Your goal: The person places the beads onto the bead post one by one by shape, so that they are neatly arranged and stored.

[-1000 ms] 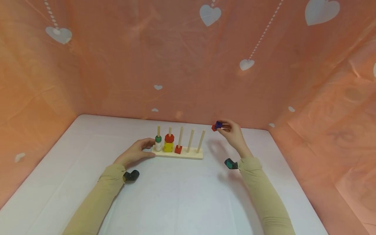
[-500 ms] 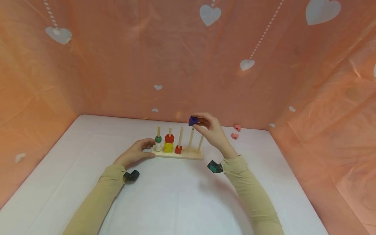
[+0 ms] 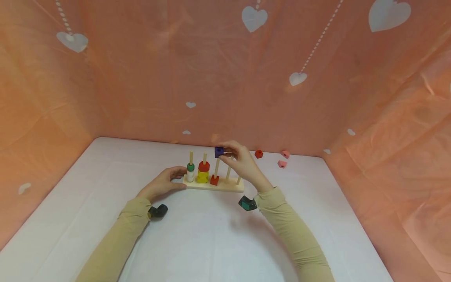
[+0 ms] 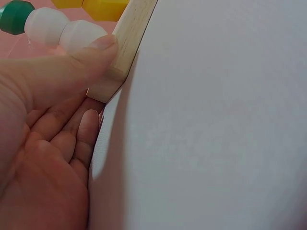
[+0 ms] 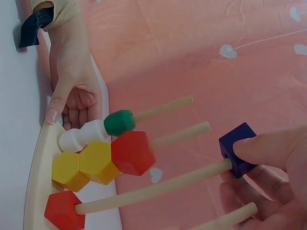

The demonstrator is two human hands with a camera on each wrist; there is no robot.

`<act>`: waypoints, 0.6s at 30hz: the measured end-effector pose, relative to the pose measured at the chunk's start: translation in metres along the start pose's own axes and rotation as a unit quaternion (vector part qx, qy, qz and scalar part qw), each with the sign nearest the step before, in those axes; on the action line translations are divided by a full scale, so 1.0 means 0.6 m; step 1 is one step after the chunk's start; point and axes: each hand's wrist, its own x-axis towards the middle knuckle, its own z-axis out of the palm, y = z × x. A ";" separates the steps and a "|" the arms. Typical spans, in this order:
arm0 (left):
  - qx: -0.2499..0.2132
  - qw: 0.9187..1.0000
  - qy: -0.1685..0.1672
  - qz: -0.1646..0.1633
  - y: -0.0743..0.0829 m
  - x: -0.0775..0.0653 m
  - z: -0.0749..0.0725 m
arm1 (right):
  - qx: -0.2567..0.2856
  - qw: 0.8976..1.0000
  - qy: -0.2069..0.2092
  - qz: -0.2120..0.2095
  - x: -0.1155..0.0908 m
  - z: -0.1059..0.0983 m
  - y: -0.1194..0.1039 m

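My right hand (image 3: 237,158) pinches a dark blue cube bead (image 5: 238,149) at the tip of the middle peg, whose end meets the bead's hole in the right wrist view. A red cube bead (image 5: 66,211) sits at the foot of that peg. My left hand (image 3: 163,183) grips the left end of the wooden peg stand (image 3: 230,187), thumb along the front edge. White beads (image 4: 47,28) topped by a green bead (image 5: 120,122) fill part of the leftmost peg. Yellow hexagonal beads (image 5: 99,163) under a red one (image 5: 134,152) are on the second peg.
On the white table (image 3: 197,235), a loose red bead (image 3: 258,154) and two pink beads (image 3: 282,164) lie right of the stand near the back edge. Pink-orange cloth (image 3: 176,78) with hearts walls the table behind and at both sides.
My right hand has carried the blue bead leftward from beside the red bead, past the right-hand pegs, to the top of the middle peg. The left hand stays on the stand.
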 end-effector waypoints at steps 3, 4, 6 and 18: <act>0.001 1.000 0.001 -0.001 0.001 -0.001 0.000 | -0.002 1.000 0.004 0.005 0.000 0.000 0.000; 0.001 1.000 0.001 -0.002 0.001 -0.001 0.000 | -0.004 1.000 0.006 0.008 -0.001 0.000 0.001; 0.001 1.000 0.002 -0.005 0.002 -0.001 0.000 | -0.007 1.000 0.009 0.016 -0.003 0.001 0.003; 0.005 1.000 0.003 -0.013 0.004 -0.002 0.000 | -0.017 0.997 0.063 0.033 -0.024 0.035 0.040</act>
